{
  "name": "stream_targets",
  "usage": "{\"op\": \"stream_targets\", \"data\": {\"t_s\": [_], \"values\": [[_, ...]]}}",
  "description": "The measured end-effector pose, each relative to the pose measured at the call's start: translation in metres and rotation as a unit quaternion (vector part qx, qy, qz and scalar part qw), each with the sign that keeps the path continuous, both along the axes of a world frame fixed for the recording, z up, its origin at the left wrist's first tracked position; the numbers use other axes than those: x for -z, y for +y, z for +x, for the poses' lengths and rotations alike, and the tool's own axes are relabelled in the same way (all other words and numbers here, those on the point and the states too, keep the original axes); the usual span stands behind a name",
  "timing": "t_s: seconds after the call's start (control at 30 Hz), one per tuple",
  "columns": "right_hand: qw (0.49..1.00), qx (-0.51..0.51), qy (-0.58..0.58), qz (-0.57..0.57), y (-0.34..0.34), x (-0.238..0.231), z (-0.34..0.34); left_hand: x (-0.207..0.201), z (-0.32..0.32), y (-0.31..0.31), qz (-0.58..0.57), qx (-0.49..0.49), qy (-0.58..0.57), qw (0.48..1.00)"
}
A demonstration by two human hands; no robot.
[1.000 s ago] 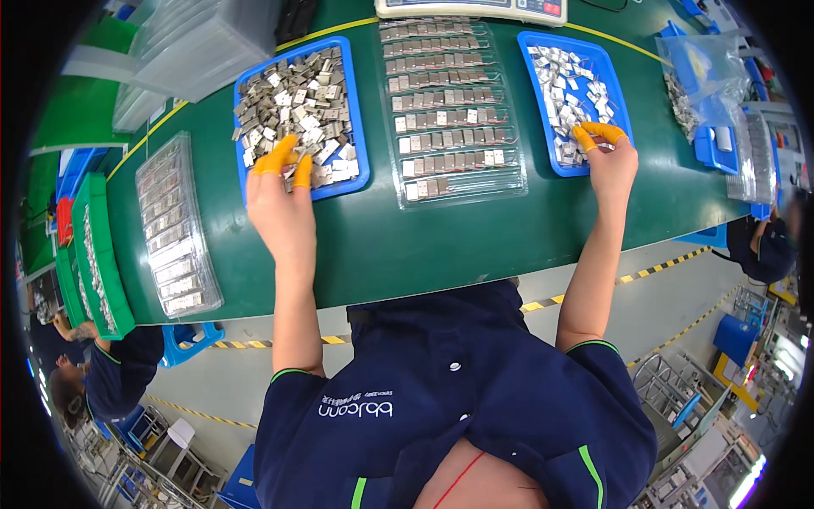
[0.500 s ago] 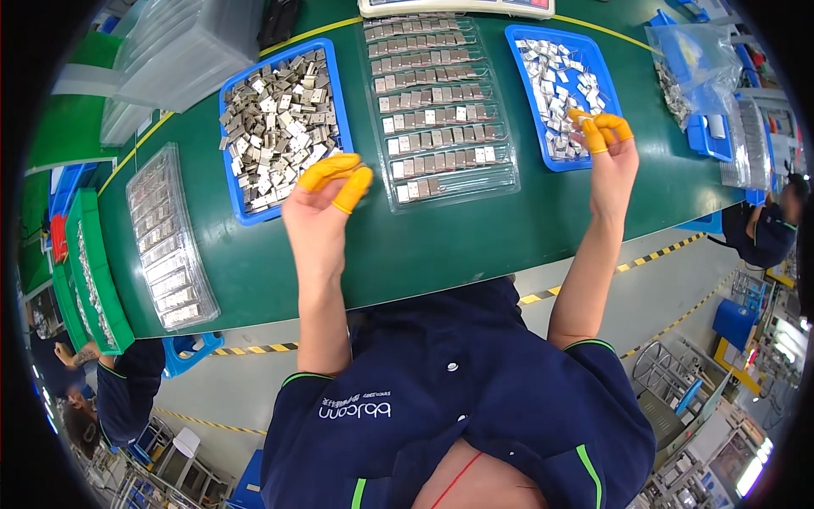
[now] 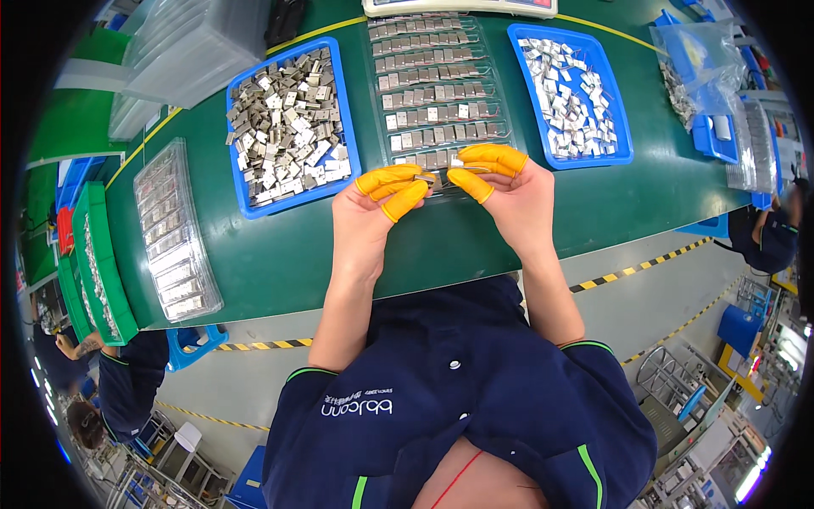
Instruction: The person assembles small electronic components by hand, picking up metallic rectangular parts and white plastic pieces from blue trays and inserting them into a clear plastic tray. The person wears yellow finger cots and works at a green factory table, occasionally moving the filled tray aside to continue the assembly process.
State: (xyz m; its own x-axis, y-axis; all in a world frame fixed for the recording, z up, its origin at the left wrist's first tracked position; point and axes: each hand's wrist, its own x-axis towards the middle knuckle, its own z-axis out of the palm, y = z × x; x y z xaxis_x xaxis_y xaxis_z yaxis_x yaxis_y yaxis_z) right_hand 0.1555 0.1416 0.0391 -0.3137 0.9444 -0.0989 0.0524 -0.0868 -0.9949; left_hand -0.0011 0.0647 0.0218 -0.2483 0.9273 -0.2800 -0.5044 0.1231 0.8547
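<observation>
My left hand [image 3: 363, 225], with yellow finger cots on its fingertips, is closed in a pinch on a small metal connector shell [image 3: 426, 178]. Opposite it, my right hand [image 3: 519, 204], also in yellow finger cots, pinches a small white wired connector [image 3: 459, 161], largely covered by the fingers. Both hands meet over the near end of a clear plastic tray [image 3: 502, 109] filled with rows of metal connectors, and they hide its nearest row. A blue bin [image 3: 346, 119] heaped with metal shells lies left of it; a second blue bin [image 3: 623, 110] with small white connectors lies right.
Another clear tray [image 3: 178, 233] of parts rests at the table's left, beside a green bin [image 3: 106, 271]. Stacked clear trays [image 3: 191, 59] and a scale [image 3: 458, 7] stand at the back. Co-workers [image 3: 131, 382] are at both sides. The green tabletop [image 3: 280, 263] has its edge before me.
My right hand has come left from the white-connector bin, and my left hand has moved right from beside the metal-shell bin. Their fingertips now almost meet over the middle tray.
</observation>
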Motion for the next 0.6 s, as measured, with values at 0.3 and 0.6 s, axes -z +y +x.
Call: {"op": "stream_targets", "data": {"t_s": [0.3,0.6], "values": [[0.950,0.046,-0.226,0.213,-0.004,-0.004,-0.004,0.001,0.011,0.000,0.028,-0.044,-0.064,0.997],[0.998,0.000,0.058,-0.020,-0.007,-0.004,-0.003,0.001,0.014,0.000,0.003,-0.053,-0.059,0.997]]}}
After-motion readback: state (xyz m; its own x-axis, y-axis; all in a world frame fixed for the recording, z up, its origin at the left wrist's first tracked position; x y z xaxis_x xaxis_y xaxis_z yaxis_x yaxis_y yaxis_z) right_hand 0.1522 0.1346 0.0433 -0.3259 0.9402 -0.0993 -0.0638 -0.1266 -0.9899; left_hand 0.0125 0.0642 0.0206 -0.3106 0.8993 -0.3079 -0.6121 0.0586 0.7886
